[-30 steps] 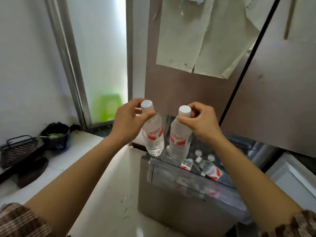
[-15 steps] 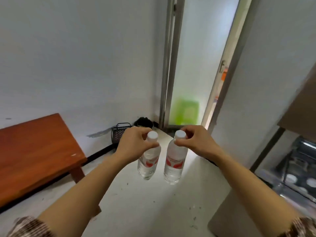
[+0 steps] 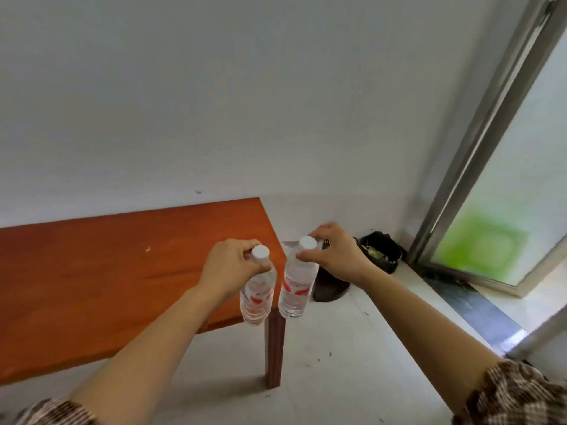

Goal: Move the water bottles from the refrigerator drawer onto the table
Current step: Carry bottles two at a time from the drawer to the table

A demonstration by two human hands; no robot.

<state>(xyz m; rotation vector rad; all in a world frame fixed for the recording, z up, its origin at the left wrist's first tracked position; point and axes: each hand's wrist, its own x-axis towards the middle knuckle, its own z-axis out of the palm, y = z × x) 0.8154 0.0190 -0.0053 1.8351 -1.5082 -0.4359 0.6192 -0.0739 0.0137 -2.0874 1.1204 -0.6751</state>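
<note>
Two bottles are mid-air: my left grip (image 3: 228,268) pinches the left bottle (image 3: 257,297) by its cap, my right grip (image 3: 337,256) pinches the right bottle (image 3: 296,286) likewise. Both hang at the worktop (image 3: 92,286) corner, not set down yet. Fridge drawer's out of view, so I can't tell what's left.

Plain white wall (image 3: 214,102), pale floor (image 3: 352,378), orange wooden surface (image 3: 107,286) against the wall, bright metal-framed frosted glass (image 3: 506,210) at right

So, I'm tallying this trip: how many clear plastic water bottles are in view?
2, both white-capped. The left bottle hangs from the left hand at the orange wooden table corner; the right bottle from the right hand, beside it.
</note>
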